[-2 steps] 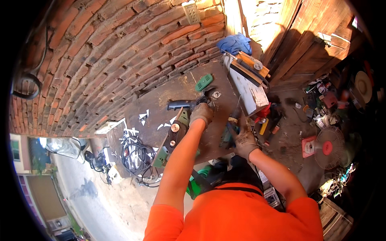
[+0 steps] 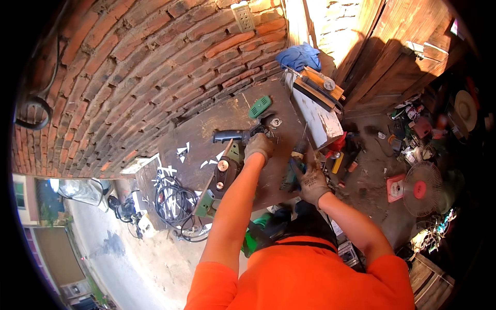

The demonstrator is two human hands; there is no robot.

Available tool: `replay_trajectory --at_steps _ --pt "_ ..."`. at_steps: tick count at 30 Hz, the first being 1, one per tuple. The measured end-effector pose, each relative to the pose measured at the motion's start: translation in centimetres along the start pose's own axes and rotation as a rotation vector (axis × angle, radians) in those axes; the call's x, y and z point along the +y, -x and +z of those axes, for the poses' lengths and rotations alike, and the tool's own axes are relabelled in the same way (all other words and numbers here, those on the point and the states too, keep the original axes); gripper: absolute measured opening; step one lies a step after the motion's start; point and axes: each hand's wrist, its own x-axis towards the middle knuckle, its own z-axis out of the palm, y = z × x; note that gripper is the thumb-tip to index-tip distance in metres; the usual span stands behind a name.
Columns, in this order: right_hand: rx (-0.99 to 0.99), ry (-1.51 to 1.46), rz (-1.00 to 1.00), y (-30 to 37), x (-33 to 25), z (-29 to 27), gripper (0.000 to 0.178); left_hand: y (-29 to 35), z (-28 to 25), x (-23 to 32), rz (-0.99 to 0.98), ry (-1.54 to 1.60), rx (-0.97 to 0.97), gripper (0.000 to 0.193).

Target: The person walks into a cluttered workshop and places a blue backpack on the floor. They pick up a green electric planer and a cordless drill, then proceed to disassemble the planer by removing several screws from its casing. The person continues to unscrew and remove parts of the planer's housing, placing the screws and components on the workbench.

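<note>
My left hand (image 2: 259, 146), in a dirty work glove, is closed over a dark tool body with a black handle (image 2: 227, 136) that sticks out to the left on the wooden table. My fingers hide much of that body. At the table's right edge my gloved right hand (image 2: 314, 186) is closed around a green and dark drill-like tool (image 2: 287, 177), whose thin shaft points away from me. Beyond my left hand lie a green slotted cover (image 2: 260, 106) and a small round metal part (image 2: 276, 122). Beside my left forearm stands a green machine with copper-coloured discs (image 2: 222, 166).
A coil of black cable (image 2: 175, 204) and white scraps lie on the left of the table (image 2: 199, 119). A long white box (image 2: 320, 121) carrying tools and a blue cloth (image 2: 299, 56) borders the far right. Brick wall runs behind; a fan (image 2: 422, 189) stands right.
The whole view has shifted slightly. Both hands keep the same places on their tools, with no other visible difference.
</note>
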Motion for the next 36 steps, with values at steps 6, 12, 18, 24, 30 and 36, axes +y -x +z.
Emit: replay_trajectory --at_steps 6,12,18,24,30,36 --pt "-0.11 -0.027 0.012 0.8 -0.6 -2.6 0.116 2.3 -1.9 0.8 -0.052 0.189 -0.053 0.045" --pt "0.111 -0.049 0.013 -0.6 0.5 0.3 0.115 11.4 -6.6 -10.6 0.244 1.174 0.013 0.031" --pt "-0.066 -0.049 0.039 -1.5 0.4 -2.0 0.11 21.6 -6.9 -25.2 0.067 1.302 0.609 0.031" --pt "0.082 0.033 0.055 1.0 -2.6 -7.3 0.091 26.2 -0.4 -26.8 -0.025 1.011 0.777 0.036" --pt "0.086 -0.364 -0.286 -1.3 -7.8 -7.0 0.069 25.4 0.0 -23.0 0.082 0.568 0.855 0.038" --pt "-0.006 -0.561 -0.337 -0.6 -10.7 -5.3 0.061 27.0 1.1 -27.7 -0.084 1.072 0.898 0.04"
